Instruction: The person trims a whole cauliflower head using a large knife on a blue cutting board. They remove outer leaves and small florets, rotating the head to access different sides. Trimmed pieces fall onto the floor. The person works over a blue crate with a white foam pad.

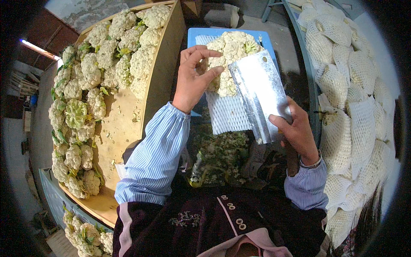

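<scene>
A cauliflower head rests on a white foam net sleeve laid over a blue board or crate. My left hand is at the left side of the head, thumb and fingers apart, fingertips at its surface; whether they touch it is unclear. With my right hand I hold a broad metal cleaver, its blade slanting up over the right part of the head and the net. Most of the cleaver's handle is hidden by my right hand.
Many cauliflower heads fill part of a wooden-sided bin at left. Net-wrapped heads are piled at right behind a grey-blue rail. Leafy trimmings lie low before me. More cauliflower shows at lower left.
</scene>
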Action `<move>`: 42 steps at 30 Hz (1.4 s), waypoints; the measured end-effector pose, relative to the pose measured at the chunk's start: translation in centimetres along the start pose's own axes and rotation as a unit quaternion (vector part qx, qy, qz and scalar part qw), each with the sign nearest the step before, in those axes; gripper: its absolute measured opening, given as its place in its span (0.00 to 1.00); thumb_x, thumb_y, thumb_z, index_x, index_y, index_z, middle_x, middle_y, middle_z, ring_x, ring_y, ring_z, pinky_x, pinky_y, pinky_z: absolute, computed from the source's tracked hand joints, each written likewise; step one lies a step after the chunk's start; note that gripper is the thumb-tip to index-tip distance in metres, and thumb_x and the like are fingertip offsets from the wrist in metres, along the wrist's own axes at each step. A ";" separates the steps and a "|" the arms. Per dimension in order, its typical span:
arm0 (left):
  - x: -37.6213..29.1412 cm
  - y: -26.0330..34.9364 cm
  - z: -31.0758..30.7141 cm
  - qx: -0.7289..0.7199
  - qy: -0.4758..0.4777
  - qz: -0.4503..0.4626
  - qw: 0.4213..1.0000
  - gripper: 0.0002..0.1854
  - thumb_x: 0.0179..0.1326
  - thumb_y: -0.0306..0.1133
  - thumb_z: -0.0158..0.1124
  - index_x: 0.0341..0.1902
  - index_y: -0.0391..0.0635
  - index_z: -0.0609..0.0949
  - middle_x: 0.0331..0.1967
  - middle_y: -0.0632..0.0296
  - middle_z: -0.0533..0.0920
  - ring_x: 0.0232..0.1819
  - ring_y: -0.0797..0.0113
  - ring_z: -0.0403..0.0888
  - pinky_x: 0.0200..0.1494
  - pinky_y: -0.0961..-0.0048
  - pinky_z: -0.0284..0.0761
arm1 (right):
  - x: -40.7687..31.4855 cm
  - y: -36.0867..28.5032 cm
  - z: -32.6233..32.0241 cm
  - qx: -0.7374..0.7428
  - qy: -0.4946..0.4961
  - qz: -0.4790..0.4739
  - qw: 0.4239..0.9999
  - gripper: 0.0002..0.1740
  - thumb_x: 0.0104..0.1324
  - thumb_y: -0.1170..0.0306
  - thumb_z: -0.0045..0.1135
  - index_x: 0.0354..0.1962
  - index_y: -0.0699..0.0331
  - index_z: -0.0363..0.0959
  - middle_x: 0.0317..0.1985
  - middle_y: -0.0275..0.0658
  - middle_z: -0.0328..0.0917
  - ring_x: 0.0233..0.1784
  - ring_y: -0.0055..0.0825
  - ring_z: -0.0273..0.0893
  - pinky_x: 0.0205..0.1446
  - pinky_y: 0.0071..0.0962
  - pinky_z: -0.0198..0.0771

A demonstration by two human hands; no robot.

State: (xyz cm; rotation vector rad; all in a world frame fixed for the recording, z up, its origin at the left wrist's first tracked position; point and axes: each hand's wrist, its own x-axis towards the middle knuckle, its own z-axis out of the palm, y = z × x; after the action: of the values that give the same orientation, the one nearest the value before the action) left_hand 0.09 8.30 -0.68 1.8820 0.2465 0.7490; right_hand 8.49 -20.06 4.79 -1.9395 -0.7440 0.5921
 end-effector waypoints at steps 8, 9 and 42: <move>0.0 0.1 0.2 -0.024 0.010 -0.028 0.999 0.15 0.56 0.29 0.77 0.48 0.51 0.88 0.59 0.58 0.72 0.63 0.59 0.67 0.62 0.64 0.70 | -0.1 -0.8 0.0 0.040 -0.013 0.034 0.999 0.28 0.67 0.67 0.66 0.61 0.68 0.70 0.30 0.35 0.81 0.18 0.17 0.72 0.20 0.23 0.68; 0.0 0.2 0.2 -0.026 0.012 -0.032 0.999 0.15 0.55 0.28 0.77 0.48 0.50 0.88 0.59 0.58 0.72 0.63 0.59 0.67 0.63 0.63 0.70 | -0.1 -0.9 0.1 0.023 -0.009 0.036 0.999 0.28 0.67 0.67 0.66 0.61 0.69 0.70 0.30 0.35 0.81 0.18 0.17 0.72 0.20 0.23 0.68; 0.3 -0.4 -0.1 -0.058 0.014 -0.034 0.998 0.09 0.61 0.29 0.75 0.45 0.47 0.89 0.54 0.62 0.76 0.54 0.67 0.71 0.52 0.71 0.72 | 1.3 -1.6 -0.2 0.060 -0.057 0.067 0.994 0.27 0.66 0.63 0.66 0.58 0.68 0.72 0.34 0.35 0.80 0.20 0.17 0.75 0.15 0.21 0.67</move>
State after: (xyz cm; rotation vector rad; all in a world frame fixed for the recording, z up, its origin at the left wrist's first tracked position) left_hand 0.33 8.69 -0.85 1.7453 0.2777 0.7294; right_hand 9.13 -18.67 6.16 -1.8655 -0.6361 0.8164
